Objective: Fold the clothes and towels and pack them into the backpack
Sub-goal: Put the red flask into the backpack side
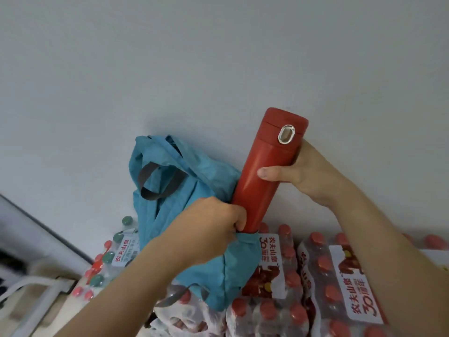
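Tilted red cylindrical metal flask (pixel 264 166), base in side pocket of teal fabric backpack (pixel 175 190); grasped mid-body by fingers of right hand (pixel 313 173), pocket rim pinched by left hand (pixel 213 222).

Plain pale grey wall (pixel 218 57) across the whole upper view, softly and evenly lit. Below, against it, shrink-wrapped packs of red-capped water bottles (pixel 340 288) with white-and-red labels. Further left, a pack with green and red caps (pixel 109 259). At far left, blurred, a slanting white frame edge (pixel 36 229) and white straps (pixel 31 290) on something beige
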`<state>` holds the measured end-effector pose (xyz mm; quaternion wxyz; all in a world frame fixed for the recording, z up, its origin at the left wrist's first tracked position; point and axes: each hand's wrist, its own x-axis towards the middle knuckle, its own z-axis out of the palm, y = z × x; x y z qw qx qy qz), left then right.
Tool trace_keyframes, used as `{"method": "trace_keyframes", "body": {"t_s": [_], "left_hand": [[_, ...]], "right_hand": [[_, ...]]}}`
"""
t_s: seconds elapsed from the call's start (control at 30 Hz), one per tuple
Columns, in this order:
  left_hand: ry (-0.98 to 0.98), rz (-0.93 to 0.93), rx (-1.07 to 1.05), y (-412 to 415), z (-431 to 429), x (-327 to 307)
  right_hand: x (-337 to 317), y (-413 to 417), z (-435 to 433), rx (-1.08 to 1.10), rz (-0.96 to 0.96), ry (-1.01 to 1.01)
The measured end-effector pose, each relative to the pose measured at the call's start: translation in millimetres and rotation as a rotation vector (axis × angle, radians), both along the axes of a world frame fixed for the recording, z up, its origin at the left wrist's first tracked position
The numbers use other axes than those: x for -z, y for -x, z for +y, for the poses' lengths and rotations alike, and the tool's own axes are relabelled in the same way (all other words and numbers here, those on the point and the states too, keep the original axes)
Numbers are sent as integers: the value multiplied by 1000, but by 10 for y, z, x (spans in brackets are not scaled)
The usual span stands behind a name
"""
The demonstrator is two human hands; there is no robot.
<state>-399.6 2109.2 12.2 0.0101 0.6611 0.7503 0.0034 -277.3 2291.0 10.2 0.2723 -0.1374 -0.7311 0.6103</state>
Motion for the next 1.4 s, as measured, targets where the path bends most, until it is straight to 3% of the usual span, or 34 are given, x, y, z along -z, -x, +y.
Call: {"method": "trace_keyframes", "body": {"t_s": [0.13,0.17,0.3,0.37,0.53,0.7,0.8,0.87,1.17,1.3,1.4], "left_hand": [[-361,79,69,40,-56,-274],[-378,127,79,104,-42,-301],[-130,435,81,412,153,-90],[-215,485,145,604,202,-13],[-326,407,33,972,237,-365],[-43,513,-27,729,180,-301],[-148,408,186,225,97,-205],[-102,388,309,64,106,-66],[-68,684,367,506,302,144],[-237,548,353,639,236,22],[-317,428,274,645,183,-130]], "right_hand": [[-38,71,23,-29,-68,-83],[-24,73,28,-29,-72,-77],[10,39,48,-35,-74,-72],[7,24,36,-54,-101,-89],[-142,37,4,-90,-87,-108],[-40,233,-72,23,-164,-160],[114,287,-66,134,-147,-100],[150,283,-36,191,-123,-73],[161,265,-40,225,-157,-93],[142,270,-51,261,-161,-79],[72,352,-219,244,-204,-192]]}}
